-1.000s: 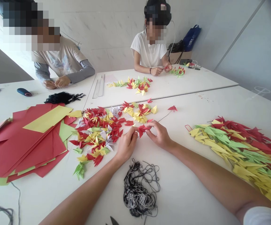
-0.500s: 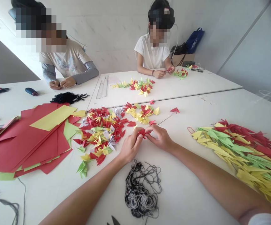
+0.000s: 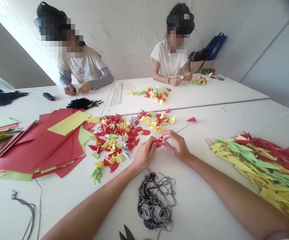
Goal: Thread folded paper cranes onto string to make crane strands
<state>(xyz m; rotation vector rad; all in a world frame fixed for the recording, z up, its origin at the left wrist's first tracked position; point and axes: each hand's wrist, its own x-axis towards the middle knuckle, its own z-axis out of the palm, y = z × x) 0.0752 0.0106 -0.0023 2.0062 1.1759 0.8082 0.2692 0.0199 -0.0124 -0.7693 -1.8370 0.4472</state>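
My left hand pinches a small red folded paper crane between thumb and fingertips. At the crane's right side, my right hand has its thumb and forefinger curled against the paper. Behind the right hand a dark thread runs out to another red paper crane lying on the table. Left of my hands spreads a pile of red, yellow, green and pale paper cranes. A tangle of black and grey cord lies between my forearms.
Red paper sheets are stacked at left. Strung cranes cover the right side. Dark scissor blades show at the bottom edge. Two people sit opposite, near more cranes, rulers and black thread.
The view has swung slightly left, so the scene sits further right. My right thumb has shifted a little at the red crane, which shows more now. Both hands stay together.
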